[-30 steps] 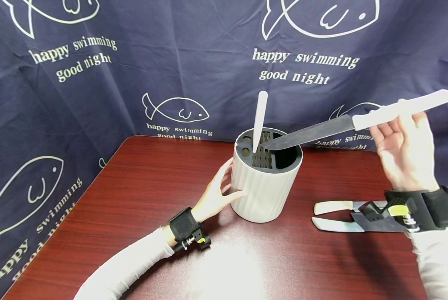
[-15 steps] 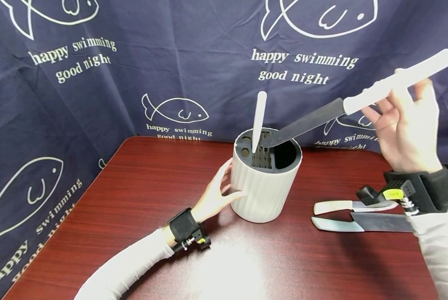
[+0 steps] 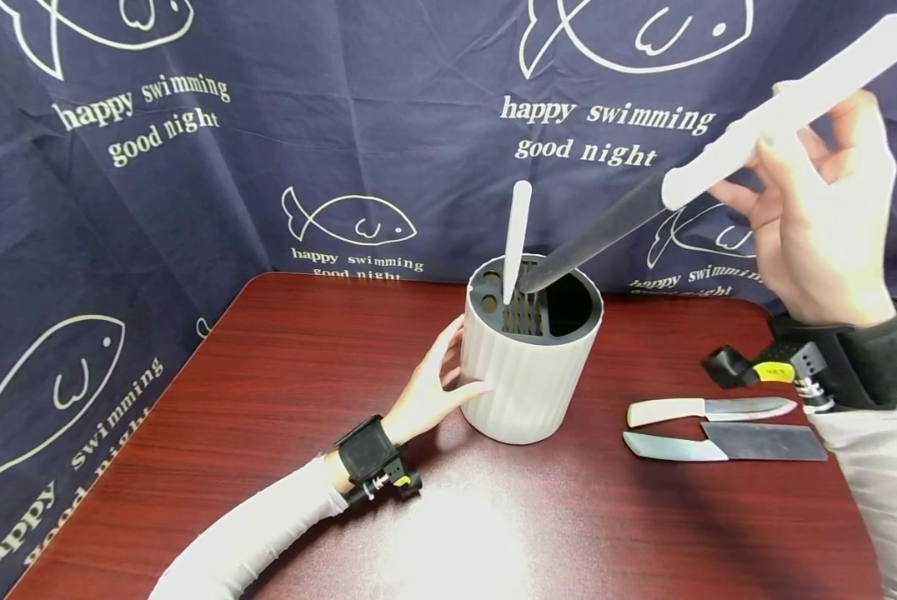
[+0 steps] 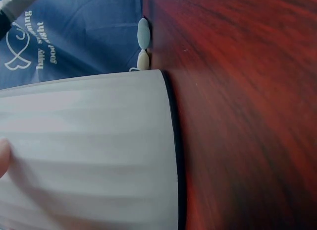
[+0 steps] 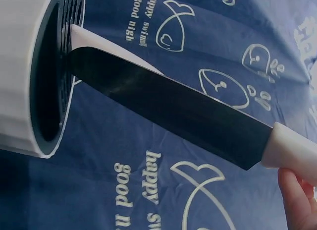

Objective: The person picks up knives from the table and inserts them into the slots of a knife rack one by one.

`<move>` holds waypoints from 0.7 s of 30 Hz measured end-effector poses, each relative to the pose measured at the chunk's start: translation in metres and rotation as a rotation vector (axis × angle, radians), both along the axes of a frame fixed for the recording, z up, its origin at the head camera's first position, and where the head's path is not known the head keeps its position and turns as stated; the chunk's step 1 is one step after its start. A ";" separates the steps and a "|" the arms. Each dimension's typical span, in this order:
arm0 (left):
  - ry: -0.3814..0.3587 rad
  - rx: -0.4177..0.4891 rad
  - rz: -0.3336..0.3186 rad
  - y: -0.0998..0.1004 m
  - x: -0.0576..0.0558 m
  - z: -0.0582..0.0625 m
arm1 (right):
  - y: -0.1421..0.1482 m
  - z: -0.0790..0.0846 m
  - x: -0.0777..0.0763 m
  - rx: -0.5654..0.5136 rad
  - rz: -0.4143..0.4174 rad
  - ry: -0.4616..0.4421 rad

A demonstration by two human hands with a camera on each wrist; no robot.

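A white ribbed knife block [image 3: 519,387] with a dark slotted top stands upright on the table. Round its left side my left hand [image 3: 426,398] holds it, thumb on the front wall; the fingertips behind are partly hidden. In my right hand [image 3: 824,200] is a large kitchen knife [image 3: 606,229], gripped by its white handle, the handle raised to the upper right. Its dark blade slants down to the left, the tip right at the slots in the head and right wrist views. A second knife's white handle [image 3: 518,237] sticks up from the block, left of this tip.
To the right of the block, a small knife with a cream handle [image 3: 666,412] and a cleaver with a pale green handle [image 3: 674,445] lie on the red-brown table [image 3: 306,358]. A dark blue printed curtain [image 3: 418,108] hangs close behind the table.
My right hand has risen and tilted the knife more steeply, its tip staying over the slots. The small knife and cleaver are now uncovered. My left hand stays on the block.
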State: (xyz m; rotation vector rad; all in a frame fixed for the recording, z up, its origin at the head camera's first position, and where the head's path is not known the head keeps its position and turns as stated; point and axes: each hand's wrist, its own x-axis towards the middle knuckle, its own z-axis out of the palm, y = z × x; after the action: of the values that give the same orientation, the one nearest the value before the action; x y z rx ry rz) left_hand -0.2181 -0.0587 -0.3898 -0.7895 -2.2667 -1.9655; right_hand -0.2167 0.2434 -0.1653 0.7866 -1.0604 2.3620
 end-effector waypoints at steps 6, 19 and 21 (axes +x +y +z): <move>0.004 -0.001 0.003 0.000 0.000 -0.001 | -0.016 0.003 0.004 0.058 0.009 0.030; -0.014 0.011 0.005 0.000 0.002 -0.001 | -0.039 -0.014 -0.002 0.294 -0.142 0.053; -0.010 0.010 0.003 0.000 0.001 -0.001 | -0.042 -0.017 -0.003 0.338 -0.185 0.048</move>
State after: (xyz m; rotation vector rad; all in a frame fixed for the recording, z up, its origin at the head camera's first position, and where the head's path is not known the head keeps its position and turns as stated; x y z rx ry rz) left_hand -0.2168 -0.0585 -0.3912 -0.7772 -2.2602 -1.9828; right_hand -0.2200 0.2011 -0.1827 0.8161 -1.4671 2.0280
